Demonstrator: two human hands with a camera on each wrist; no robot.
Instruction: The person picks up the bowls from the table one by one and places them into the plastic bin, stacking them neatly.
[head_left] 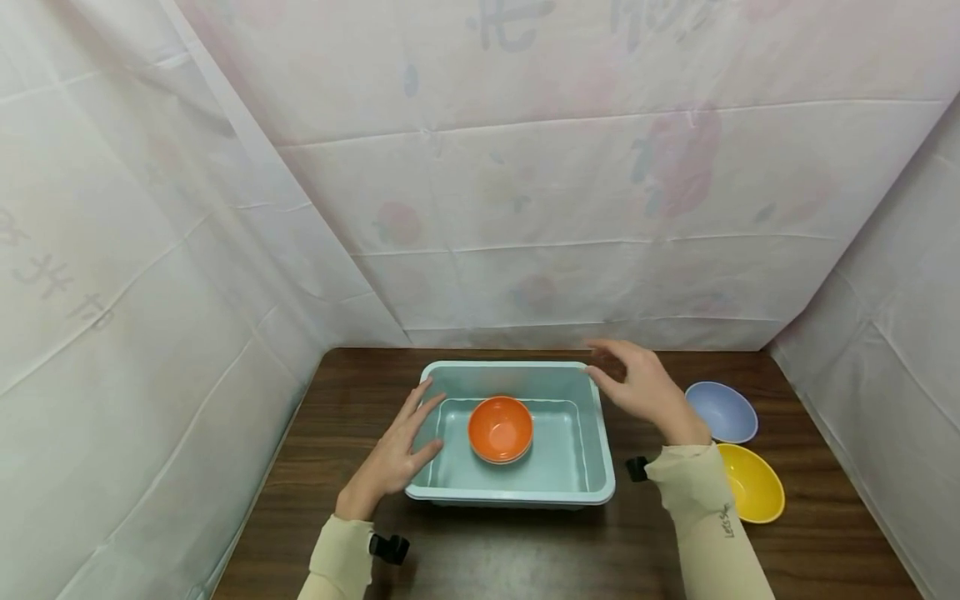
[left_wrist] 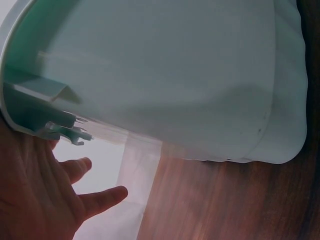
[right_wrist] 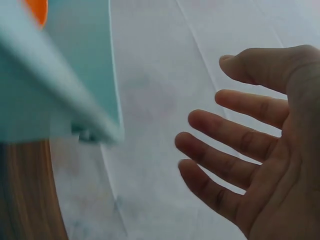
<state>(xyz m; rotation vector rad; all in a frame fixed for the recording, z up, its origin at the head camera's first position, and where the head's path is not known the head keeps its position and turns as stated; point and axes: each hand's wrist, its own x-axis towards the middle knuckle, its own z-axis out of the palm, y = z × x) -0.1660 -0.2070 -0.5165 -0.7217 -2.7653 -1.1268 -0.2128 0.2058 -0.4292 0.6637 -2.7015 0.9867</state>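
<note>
A pale blue-green plastic basin (head_left: 555, 497) stands on the table, with an orange bowl (head_left: 501, 427) on its floor; a pale edge shows under the bowl. My left hand (head_left: 393, 454) is at the basin's left rim, fingers spread and fairly straight. In the left wrist view, that hand (left_wrist: 45, 190) lies against the outer rim near a corner. My right hand (head_left: 637, 383) hovers by the far right corner and holds nothing. The right wrist view shows this hand (right_wrist: 250, 145) with fingers apart, a gap between them and the basin wall (right_wrist: 65, 85).
To the right, a periwinkle bowl (head_left: 722, 412) sits behind a yellow bowl (head_left: 753, 483), which the right sleeve (head_left: 690, 492) partly covers. The dark wood table (head_left: 300, 500) is enclosed by white printed sheets (head_left: 525, 208) at the back and sides.
</note>
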